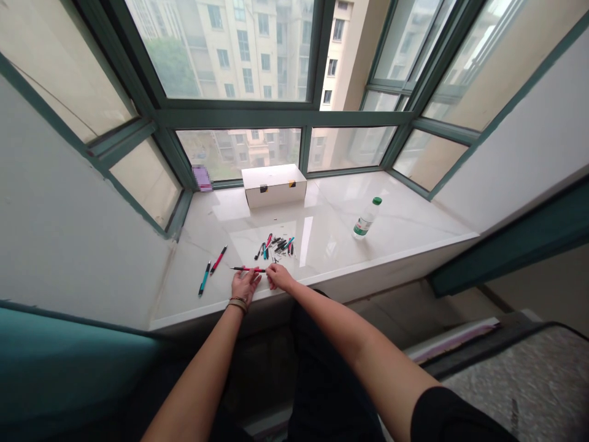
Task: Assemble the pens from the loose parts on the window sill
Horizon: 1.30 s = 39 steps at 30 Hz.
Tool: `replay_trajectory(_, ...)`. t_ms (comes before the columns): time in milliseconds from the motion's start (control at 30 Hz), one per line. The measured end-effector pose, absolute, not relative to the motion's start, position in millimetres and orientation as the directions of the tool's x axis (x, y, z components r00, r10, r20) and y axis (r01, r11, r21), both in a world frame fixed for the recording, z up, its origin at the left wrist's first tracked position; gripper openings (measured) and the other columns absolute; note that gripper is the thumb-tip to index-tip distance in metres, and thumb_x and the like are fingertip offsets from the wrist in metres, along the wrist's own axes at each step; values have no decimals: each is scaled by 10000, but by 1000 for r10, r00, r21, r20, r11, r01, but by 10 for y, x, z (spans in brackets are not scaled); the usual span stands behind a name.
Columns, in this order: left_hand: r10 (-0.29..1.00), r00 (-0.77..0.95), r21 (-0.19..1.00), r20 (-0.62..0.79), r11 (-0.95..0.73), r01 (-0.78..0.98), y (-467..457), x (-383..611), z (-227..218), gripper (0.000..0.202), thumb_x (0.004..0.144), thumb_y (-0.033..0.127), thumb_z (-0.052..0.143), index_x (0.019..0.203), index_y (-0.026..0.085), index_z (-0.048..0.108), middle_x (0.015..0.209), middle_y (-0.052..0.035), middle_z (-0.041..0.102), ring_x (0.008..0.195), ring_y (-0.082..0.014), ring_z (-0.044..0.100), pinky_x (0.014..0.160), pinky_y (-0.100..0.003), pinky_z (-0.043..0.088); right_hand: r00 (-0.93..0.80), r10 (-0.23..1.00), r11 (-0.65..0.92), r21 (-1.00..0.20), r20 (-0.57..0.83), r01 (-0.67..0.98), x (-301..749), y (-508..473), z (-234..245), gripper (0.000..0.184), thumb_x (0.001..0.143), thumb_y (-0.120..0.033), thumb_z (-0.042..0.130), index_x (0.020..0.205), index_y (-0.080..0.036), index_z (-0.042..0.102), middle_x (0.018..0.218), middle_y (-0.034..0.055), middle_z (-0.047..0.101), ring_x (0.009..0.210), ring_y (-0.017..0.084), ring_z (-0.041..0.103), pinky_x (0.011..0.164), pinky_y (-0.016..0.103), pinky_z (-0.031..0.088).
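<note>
On the counter point(391, 233), a box point(274, 185) sits at the back by the window. Before it lies a pile of pen parts point(276, 245), with a bottle point(365, 221) well right and two pens point(219, 259) left. At the front edge, the left hand point(243, 285) and right hand point(278, 276) hold a single pen point(248, 269).

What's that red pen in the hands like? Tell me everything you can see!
The red pen is thin and looks plastic, with a dark tip pointing left. It lies level and sideways near the front edge of the glossy white windowsill. The left hand holds its middle and the right hand pinches its right end. Finer details are too small to tell.
</note>
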<state>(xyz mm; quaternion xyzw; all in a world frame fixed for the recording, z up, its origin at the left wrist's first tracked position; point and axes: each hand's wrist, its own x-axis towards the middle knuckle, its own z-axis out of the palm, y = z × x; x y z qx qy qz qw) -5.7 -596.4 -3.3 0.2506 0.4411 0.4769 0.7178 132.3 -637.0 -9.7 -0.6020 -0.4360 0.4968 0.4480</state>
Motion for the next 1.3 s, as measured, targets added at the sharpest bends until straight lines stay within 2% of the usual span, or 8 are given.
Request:
replay_trajectory(167, 899, 164, 753, -406, 431, -498, -5942, -68, -51, 189, 749, 116, 704, 884, 150, 576, 736, 5, 647, 634, -90, 633, 737, -326, 563, 123, 968, -231, -968, -218, 101, 1339, -6398, -88, 181, 890, -329, 478, 770, -193, 475, 562, -46, 564, 409, 93, 535, 408, 181, 407)
replay_trajectory(400, 898, 191, 754, -397, 438, -490, -5957, -69, -66, 206, 716, 168, 746, 822, 150, 571, 756, -15, 657, 689, -135, 668, 751, -370, 563, 121, 965, -252, -945, -231, 208, 1346, -6376, -83, 476, 957, -468, 305, 650, -176, 521, 512, -14, 549, 376, 90, 489, 419, 204, 400)
replay_trajectory(533, 898, 181, 757, -402, 437, -486, -5961, -61, -77, 203, 718, 171, 746, 833, 140, 582, 765, -26, 665, 676, -127, 666, 738, -352, 566, 172, 970, -211, -944, -171, 252, 1329, -6381, -107, 419, 955, -391, 336, 622, -181, 479, 523, -19, 549, 386, 86, 509, 435, 198, 409)
replay_trajectory(733, 892, 143, 765, -428, 442, -469, -5947, -35, -71, 231, 708, 202, 761, 815, 129, 570, 736, -47, 676, 661, -153, 675, 686, -352, 577, 195, 962, -215, -971, -193, 103, 1306, -6401, -118, 165, 922, -348, 429, 842, -210, 472, 574, -50, 584, 381, 94, 531, 384, 183, 404)
replay_trajectory(833, 895, 138, 762, -424, 435, -479, -5947, -38, -68, 238, 721, 218, 754, 833, 142, 558, 737, -47, 682, 659, -156, 678, 681, -355, 578, 151, 965, -225, -973, -214, 53, 1309, -6398, -120, 223, 918, -402, 443, 841, -199, 496, 565, -33, 599, 392, 105, 554, 381, 185, 420)
replay_trajectory(1000, 895, 145, 761, -421, 436, -480, -5952, -52, -81, 233, 725, 209, 749, 840, 148, 555, 725, -39, 676, 636, -143, 669, 661, -334, 574, 177, 957, -244, -967, -228, 74, 1303, -6379, -144, 438, 946, -473, 335, 673, -177, 509, 534, 2, 593, 386, 103, 556, 381, 184, 424)
replay_trajectory(1133, 895, 157, 764, -418, 440, -472, -5950, -52, -87, 218, 728, 197, 745, 838, 143, 564, 723, -38, 668, 635, -138, 666, 657, -322, 573, 192, 960, -228, -967, -204, 111, 1307, -6372, -146, 362, 932, -387, 381, 656, -180, 490, 541, -8, 590, 387, 99, 554, 387, 182, 428)
replay_trajectory(1300, 897, 138, 765, -420, 432, -478, -5948, -49, -85, 215, 737, 214, 739, 834, 144, 561, 738, -43, 671, 629, -137, 664, 649, -319, 572, 191, 951, -257, -965, -243, 53, 1321, -6384, -122, 146, 898, -306, 433, 797, -206, 466, 551, -43, 594, 392, 103, 554, 387, 182, 434)
